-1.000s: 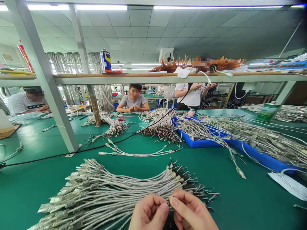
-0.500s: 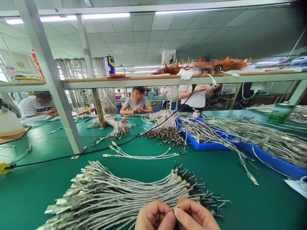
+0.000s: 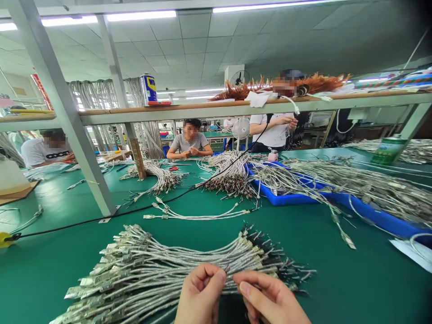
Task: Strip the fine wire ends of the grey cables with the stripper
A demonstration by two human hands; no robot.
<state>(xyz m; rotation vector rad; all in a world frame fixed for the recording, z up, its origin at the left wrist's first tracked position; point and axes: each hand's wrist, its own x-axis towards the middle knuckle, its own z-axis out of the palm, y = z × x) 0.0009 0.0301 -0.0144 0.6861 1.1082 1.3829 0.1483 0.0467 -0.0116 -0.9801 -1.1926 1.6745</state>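
Shelf (image 3: 209,107) beyond cables (image 3: 175,263): "WD" can (image 3: 147,91).

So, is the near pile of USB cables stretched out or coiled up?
Stretched out: the USB cables lie lengthwise on the green table, USB plugs fanned at left, dark wire ends at right.
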